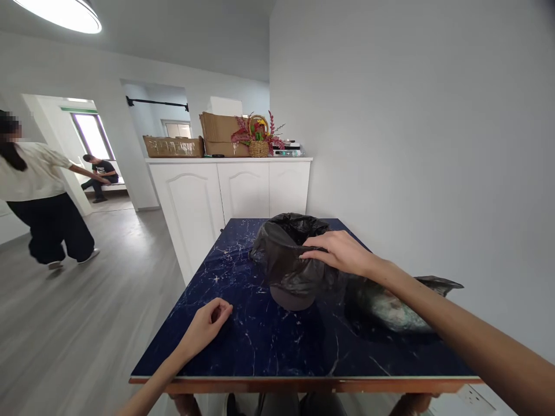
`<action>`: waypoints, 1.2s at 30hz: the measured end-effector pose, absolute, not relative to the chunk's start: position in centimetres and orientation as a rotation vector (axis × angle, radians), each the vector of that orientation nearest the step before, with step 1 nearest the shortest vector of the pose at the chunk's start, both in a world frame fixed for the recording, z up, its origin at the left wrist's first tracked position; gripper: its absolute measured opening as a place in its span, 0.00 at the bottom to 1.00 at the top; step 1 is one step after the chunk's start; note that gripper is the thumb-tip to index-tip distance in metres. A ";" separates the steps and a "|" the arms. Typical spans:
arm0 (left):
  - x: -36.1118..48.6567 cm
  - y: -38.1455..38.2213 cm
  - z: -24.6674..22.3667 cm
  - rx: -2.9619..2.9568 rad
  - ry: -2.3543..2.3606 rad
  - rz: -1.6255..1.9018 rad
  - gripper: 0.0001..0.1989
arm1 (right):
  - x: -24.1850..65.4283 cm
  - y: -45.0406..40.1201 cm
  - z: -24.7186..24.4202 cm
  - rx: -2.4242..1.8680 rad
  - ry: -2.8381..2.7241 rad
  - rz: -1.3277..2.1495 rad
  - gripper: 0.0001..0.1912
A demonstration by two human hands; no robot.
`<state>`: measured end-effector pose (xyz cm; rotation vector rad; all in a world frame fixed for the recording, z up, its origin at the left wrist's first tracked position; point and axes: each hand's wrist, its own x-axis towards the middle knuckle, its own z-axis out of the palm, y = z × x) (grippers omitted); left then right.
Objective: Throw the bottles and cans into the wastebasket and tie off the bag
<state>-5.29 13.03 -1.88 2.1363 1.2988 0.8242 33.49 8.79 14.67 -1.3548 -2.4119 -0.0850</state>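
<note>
A black plastic trash bag [281, 260] lines a small trash can, its top folded down over the outside. Only the grey lower part of the trash can [291, 299] shows beneath it. My right hand [336, 251] is at the near right of the rim, thumb outside and fingers over the edge, pinching the bag. My left hand [211, 319] rests on the blue table, left of the can and apart from it, with fingers curled to the thumb and nothing visible in them. A filled dark plastic bag [394, 309] lies at the right, partly hidden behind my right forearm.
The blue marbled table [243, 346] has a wooden front edge and meets a wall at right. Behind it, a white cabinet [247, 188] holds cardboard boxes [173, 147] and a flower basket [259, 148]. One person [39, 179] stands at left; another [104, 170] sits beyond a doorway.
</note>
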 end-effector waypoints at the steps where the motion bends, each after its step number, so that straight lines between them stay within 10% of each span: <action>1: -5.6 13.0 -1.9 2.099 1.310 0.851 0.23 | 33.8 9.5 14.7 -1.414 -2.405 -0.128 0.18; 21: -6.4 13.2 -3.3 2.080 1.265 0.881 0.24 | 50.2 16.9 11.0 -2.325 -1.692 -0.509 0.28; 30: -6.4 13.4 -3.6 2.120 1.272 0.866 0.23 | 46.1 12.6 7.7 -1.729 -1.872 -0.767 0.24; 36: -6.3 13.4 -3.6 2.117 1.299 0.863 0.23 | 38.5 6.8 1.0 -1.298 -2.238 -0.129 0.14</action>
